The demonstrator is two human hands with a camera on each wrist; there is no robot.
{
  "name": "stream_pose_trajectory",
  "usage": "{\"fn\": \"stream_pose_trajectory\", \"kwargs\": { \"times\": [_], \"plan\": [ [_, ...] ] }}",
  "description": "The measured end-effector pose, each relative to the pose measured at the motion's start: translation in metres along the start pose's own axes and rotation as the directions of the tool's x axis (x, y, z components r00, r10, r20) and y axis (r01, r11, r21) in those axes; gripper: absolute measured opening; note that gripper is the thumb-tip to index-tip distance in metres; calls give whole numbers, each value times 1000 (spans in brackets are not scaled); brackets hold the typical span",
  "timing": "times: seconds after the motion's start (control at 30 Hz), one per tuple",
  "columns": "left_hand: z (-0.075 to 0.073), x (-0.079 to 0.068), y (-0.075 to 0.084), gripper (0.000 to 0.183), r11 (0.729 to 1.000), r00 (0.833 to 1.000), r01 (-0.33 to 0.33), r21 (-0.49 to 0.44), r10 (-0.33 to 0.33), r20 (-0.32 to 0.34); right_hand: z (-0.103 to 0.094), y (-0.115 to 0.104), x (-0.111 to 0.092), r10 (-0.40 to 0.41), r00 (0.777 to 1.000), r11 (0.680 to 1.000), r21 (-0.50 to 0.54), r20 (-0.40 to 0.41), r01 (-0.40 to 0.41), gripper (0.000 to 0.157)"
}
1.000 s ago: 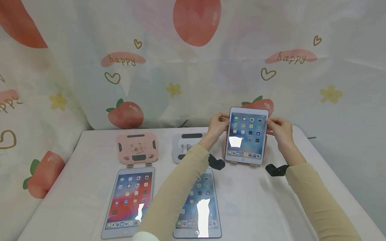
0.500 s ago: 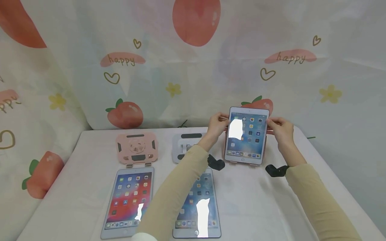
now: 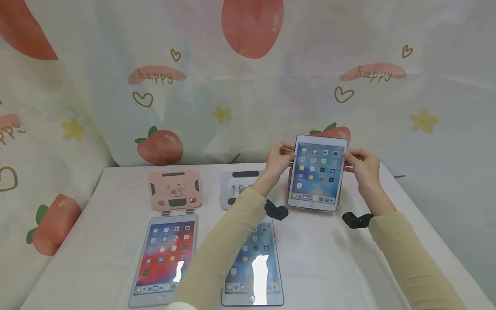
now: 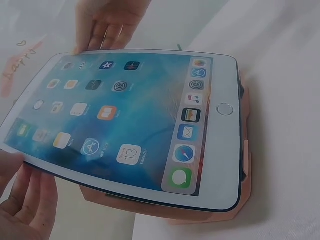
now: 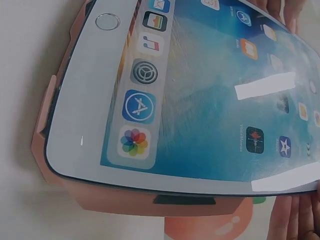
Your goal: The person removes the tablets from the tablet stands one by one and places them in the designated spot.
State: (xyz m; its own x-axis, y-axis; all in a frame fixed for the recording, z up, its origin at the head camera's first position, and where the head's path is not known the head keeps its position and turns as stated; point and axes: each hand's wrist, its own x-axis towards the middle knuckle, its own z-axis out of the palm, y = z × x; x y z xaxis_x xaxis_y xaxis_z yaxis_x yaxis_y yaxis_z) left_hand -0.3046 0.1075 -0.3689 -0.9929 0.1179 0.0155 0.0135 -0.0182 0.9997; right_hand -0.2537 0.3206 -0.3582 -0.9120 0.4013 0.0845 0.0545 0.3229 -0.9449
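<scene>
A white-framed tablet (image 3: 318, 172) with its screen lit leans back on a pink tablet stand (image 4: 235, 215), its lower edge at the stand's small lips. My left hand (image 3: 280, 161) pinches the tablet's left edge, thumb at the front and fingers behind. On the opposite edge, my right hand (image 3: 363, 168) pinches it in the same way. Seen from the right wrist, a gap shows between the tablet's back and the pink stand with dark pads (image 5: 185, 199). Most of the stand is hidden behind the tablet.
A second pink stand (image 3: 175, 189) and a grey stand (image 3: 228, 189) lie towards the table's back. Before them lie a tablet with a red-blue screen (image 3: 166, 254) and another with a blue screen (image 3: 248, 275), partly under the left sleeve. A patterned cloth (image 3: 263, 103) hangs behind.
The held tablet's top edge has risen slightly, and both hands still grip its sides. The bright reflection on its screen in the head view has gone.
</scene>
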Motion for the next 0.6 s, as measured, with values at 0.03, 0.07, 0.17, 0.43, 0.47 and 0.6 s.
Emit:
{"fn": "stream_pose_trajectory", "kwargs": {
  "times": [0.03,0.07,0.17,0.43,0.47,0.6],
  "plan": [
    [0,-1,1,19,1000,1000,-2,1,2,0,-1,0,0,-2,1000,1000,1,3,2,12],
    [0,-2,1,19,1000,1000,-3,3,3,2,-1,0,-1,-4,1000,1000,1,5,4,12],
    [-2,-5,3,18,1000,1000,0,10,0,15,-3,-1,-3,-5,1000,1000,-7,8,6,13],
    [-4,-13,3,16,999,999,-2,36,1,42,-10,-1,-11,-23,1000,999,-27,18,24,13],
    [-4,-14,3,17,999,999,-5,37,3,46,-11,-1,-12,-25,999,999,-31,21,26,13],
    [-5,-19,3,18,1000,998,-16,14,15,69,-15,-1,-17,-35,999,998,-44,30,37,15]
  ]
}}
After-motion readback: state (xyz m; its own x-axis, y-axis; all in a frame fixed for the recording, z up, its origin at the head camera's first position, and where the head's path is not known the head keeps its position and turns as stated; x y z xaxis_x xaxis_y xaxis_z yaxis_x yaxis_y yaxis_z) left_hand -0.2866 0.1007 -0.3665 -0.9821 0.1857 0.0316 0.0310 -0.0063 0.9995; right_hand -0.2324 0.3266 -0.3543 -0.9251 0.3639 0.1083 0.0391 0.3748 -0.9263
